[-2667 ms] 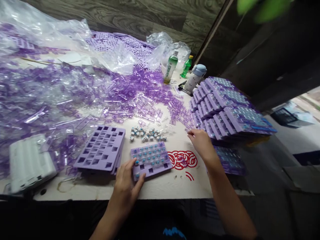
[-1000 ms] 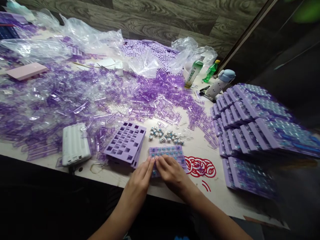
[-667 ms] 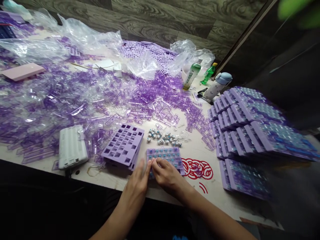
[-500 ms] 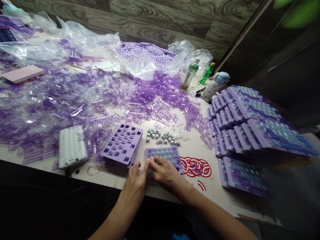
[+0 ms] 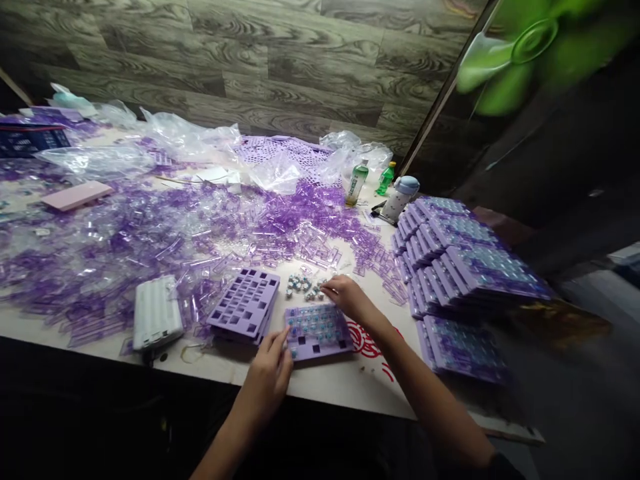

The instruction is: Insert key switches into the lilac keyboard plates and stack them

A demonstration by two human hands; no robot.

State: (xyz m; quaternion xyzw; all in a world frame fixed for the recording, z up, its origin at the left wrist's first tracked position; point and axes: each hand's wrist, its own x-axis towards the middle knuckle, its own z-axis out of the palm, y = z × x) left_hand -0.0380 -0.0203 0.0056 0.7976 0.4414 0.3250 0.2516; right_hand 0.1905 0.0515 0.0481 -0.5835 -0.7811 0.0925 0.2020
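A purple keyboard plate (image 5: 327, 348) lies flat near the table's front edge, most of its holes filled with blue-topped switches and a few square holes bare along the front. My left hand (image 5: 273, 365) grips its left edge with fingers and thumb. Behind the plate sits a small pile of keyboard switches (image 5: 300, 283). At the right side of that pile, the fingertips of my right hand (image 5: 345, 295) are pinched together on a switch, which they mostly cover. Just left of the plate, a stack of bare purple plates (image 5: 245, 303) rests on the table.
Purple transparent pieces (image 5: 200, 220) cover much of the table. A white box-shaped device (image 5: 157, 312) stands at front left. On the right rise stacked filled plates (image 5: 465, 267). Farther back are a bottle (image 5: 357, 181), a flask (image 5: 401, 199) and plastic bags (image 5: 190, 137). A green fan (image 5: 535, 40) hangs upper right.
My right hand has left the plate and moved up to the switch pile. My left hand has shifted to the plate's left edge. The camera view has tilted up.
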